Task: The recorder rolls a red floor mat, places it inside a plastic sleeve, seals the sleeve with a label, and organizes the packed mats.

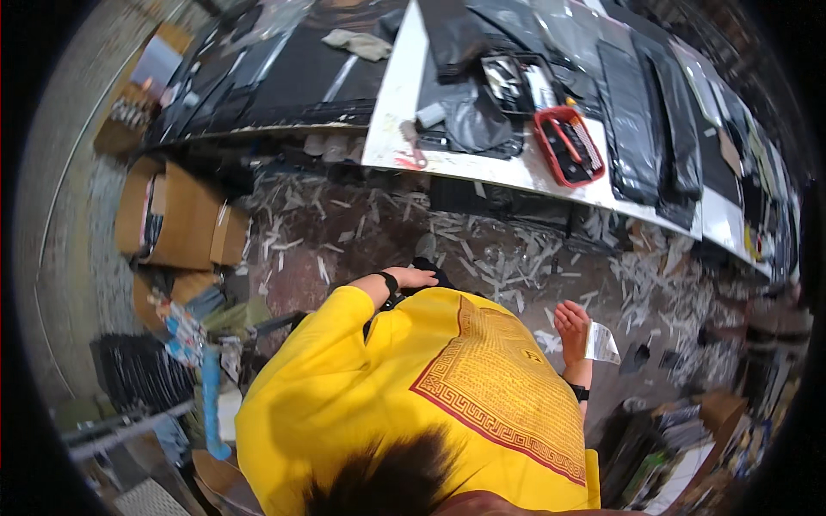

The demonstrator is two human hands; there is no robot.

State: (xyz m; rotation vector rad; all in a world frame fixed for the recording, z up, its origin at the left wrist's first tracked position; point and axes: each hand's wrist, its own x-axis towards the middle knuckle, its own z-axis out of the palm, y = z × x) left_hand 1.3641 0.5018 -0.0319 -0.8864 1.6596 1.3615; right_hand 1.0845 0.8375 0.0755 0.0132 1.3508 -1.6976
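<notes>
My left hand (416,277) is low in front of my yellow shirt, fingers stretched out and lying against dark clothing at my lap. A dark band circles that wrist. Out to the right, my right hand (571,332) is raised over the floor with its fingers bent together. A white printed paper slip (603,343) sticks out from the edge of this hand, seemingly gripped at its near side; the exact hold is hidden. Ahead is a white-topped table (391,129), which neither hand touches.
On the table stand a red plastic basket (570,146) with tools, a black tray (519,83), a brush (414,144) and black plastic-wrapped packs (632,120). Paper strips (508,258) litter the floor. Cardboard boxes (183,215) stand at left; another box (721,417) is at lower right.
</notes>
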